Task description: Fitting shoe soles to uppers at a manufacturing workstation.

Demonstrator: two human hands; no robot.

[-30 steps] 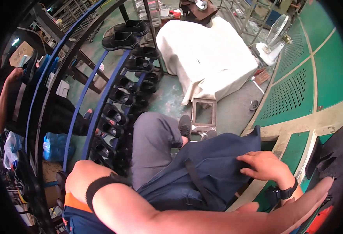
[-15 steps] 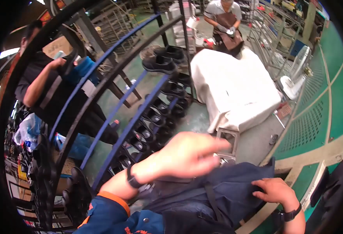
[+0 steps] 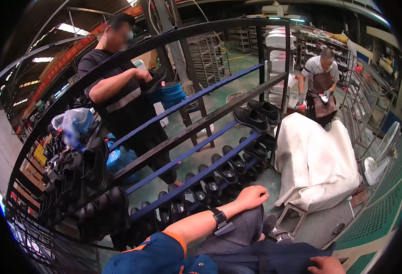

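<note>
In the head view, your left hand (image 3: 252,198) reaches out near the middle, at your grey trouser knee (image 3: 245,229); its fingers are loosely bent, with the fingertips apart from the thumb, and I cannot tell whether the palm touches the cloth. A black wristband (image 3: 219,217) sits on that arm. Your right hand (image 3: 326,266) shows only in part at the near right, on the dark blue apron (image 3: 278,255), which lies across your lap; I cannot tell whether the fingers clamp it. To the left stands a rack (image 3: 201,126) bearing black shoes (image 3: 251,121), the lower rows passing just beyond your left forearm. Behind the rack, a person in black (image 3: 119,91) holds a dark shoe (image 3: 153,81). At the far right, another person (image 3: 324,82) in a brown apron is near a block draped in white cloth (image 3: 317,160).
</note>
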